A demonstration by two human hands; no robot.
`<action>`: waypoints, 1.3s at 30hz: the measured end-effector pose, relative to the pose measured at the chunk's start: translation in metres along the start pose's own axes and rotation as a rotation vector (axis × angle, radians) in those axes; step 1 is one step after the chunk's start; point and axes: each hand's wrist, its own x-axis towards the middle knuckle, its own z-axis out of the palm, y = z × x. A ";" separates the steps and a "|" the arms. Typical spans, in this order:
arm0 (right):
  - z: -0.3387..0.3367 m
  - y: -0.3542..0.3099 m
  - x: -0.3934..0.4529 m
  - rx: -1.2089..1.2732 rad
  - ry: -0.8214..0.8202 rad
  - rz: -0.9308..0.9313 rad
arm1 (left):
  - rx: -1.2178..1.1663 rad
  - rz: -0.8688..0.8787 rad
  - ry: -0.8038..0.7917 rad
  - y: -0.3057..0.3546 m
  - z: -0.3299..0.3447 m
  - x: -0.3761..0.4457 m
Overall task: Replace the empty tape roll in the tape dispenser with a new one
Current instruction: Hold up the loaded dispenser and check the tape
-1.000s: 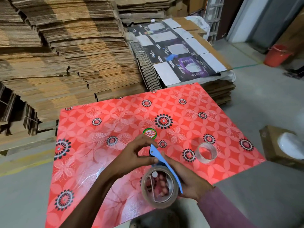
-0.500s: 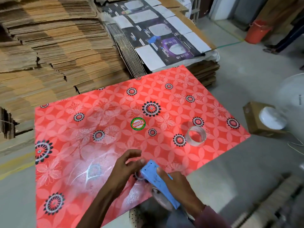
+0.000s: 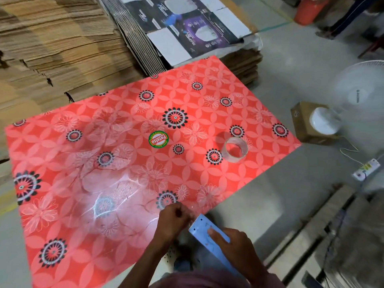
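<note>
My right hand [image 3: 234,244] grips the blue tape dispenser [image 3: 204,231] near the red floral table's [image 3: 104,163] front edge, its serrated blade pointing up and left. The roll mounted in it is hidden under the dispenser and my hand. Just left of the blade, my left hand [image 3: 172,219] has its fingers curled and seems to pinch clear tape; the blur makes this uncertain. A clear, nearly empty tape roll [image 3: 234,149] stands on the table at the right, apart from both hands.
Stacks of flattened cardboard [image 3: 52,48] and printed cartons [image 3: 187,28] lie behind the table. A white fan [image 3: 357,94], a brown box [image 3: 305,123] and a power strip [image 3: 366,169] are on the floor at right. An orange bucket [image 3: 309,9] stands far right.
The view has swung right and down. Both hands dropped with the dispenser to the table's front edge; the brown roll that faced me is now hidden beneath it. My left hand's fingers have closed near the blade.
</note>
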 end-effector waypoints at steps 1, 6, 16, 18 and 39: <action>0.001 0.005 0.001 0.019 0.000 0.001 | 0.039 0.024 -0.005 -0.001 0.002 0.002; 0.003 0.016 0.008 0.114 0.028 -0.034 | 0.167 0.176 0.018 0.006 0.012 0.010; 0.005 0.025 0.025 0.198 -0.008 -0.071 | 0.369 0.326 0.097 0.018 0.027 0.034; 0.007 0.027 0.028 0.189 -0.044 -0.083 | 0.400 0.324 0.108 0.013 0.027 0.037; 0.019 0.058 0.059 0.388 -0.298 -0.122 | 0.854 0.382 0.249 -0.024 0.025 0.044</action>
